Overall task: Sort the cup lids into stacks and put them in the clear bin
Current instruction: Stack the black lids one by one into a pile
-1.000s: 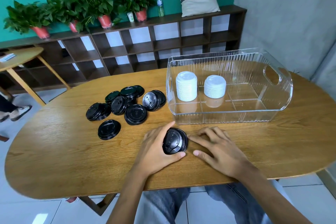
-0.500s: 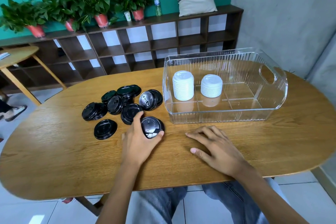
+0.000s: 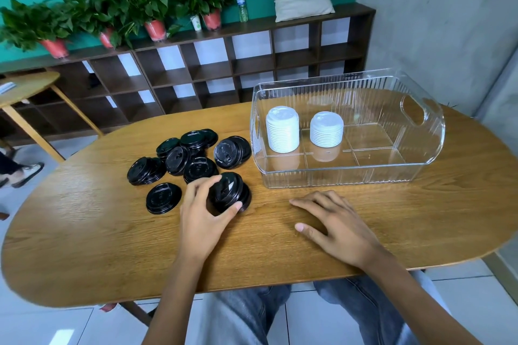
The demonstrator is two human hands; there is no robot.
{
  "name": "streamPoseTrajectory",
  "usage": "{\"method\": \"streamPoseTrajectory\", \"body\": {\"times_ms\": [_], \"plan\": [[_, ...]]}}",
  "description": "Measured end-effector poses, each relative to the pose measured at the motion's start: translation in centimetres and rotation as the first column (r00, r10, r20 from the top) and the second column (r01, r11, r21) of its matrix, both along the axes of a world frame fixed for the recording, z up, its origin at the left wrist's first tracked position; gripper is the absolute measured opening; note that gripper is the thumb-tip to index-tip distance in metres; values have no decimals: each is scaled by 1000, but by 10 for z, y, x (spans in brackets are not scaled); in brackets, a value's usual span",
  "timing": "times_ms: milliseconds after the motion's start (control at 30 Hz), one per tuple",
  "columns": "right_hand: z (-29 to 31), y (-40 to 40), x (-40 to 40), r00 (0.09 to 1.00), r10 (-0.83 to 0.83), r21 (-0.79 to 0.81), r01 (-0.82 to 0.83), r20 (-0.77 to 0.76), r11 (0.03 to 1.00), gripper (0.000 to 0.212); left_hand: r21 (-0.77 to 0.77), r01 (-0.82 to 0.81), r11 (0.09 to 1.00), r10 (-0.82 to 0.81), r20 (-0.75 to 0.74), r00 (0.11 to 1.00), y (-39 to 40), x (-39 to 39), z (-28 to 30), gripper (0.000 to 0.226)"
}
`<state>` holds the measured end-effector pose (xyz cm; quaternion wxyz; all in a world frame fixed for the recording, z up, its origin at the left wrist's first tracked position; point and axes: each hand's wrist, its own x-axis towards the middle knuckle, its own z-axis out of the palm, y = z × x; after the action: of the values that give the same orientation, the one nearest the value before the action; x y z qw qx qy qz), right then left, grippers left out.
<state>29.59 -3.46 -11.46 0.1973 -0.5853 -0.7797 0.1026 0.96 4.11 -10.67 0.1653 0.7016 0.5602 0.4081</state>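
My left hand (image 3: 206,211) grips a small stack of black lids (image 3: 228,193), tilted, at the near edge of the loose black lids (image 3: 190,157) scattered on the wooden table (image 3: 112,246). A single black lid (image 3: 162,198) lies flat just left of that hand. My right hand (image 3: 333,225) rests flat on the table with fingers spread, holding nothing, in front of the clear bin (image 3: 420,165). Inside the bin, at its left end, stand two stacks of white lids, a taller one (image 3: 282,130) and a shorter one (image 3: 326,129).
A dark shelf unit (image 3: 210,64) with potted plants, a bottle and a cushion lines the teal wall behind. A second small table (image 3: 28,87) is at the left, with a person's foot (image 3: 25,173) on the floor near it. My knees are under the table's front edge.
My left hand has carried the black lid stack leftward, from in front of the bin to the edge of the loose black lids. My right hand stayed flat on the table.
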Motion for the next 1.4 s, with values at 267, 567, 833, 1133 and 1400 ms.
{"method": "streamPoseTrajectory", "body": {"times_ms": [267, 567, 833, 1133, 1400], "plan": [[3, -1, 2, 968, -53, 14, 58, -247, 998, 52, 99, 215, 972, -218, 16, 976, -26, 40, 11, 66], [8, -3, 6, 948, -74, -50, 61, -309, 997, 51, -136, 498, 857, -511, -83, 856, -33, 70, -10, 77], [14, -7, 6, 918, -81, -75, 56, -389, 996, 58, -113, 338, 934, -353, -164, 921, -40, 74, -8, 65], [10, -2, 7, 926, -114, -86, 89, -359, 992, 63, -126, 261, 957, -269, -50, 962, -40, 72, -11, 60], [2, 2, 9, 958, -71, -93, 47, -277, 995, 92, 134, 182, 974, -182, -12, 983, -42, 64, -7, 34]]}}
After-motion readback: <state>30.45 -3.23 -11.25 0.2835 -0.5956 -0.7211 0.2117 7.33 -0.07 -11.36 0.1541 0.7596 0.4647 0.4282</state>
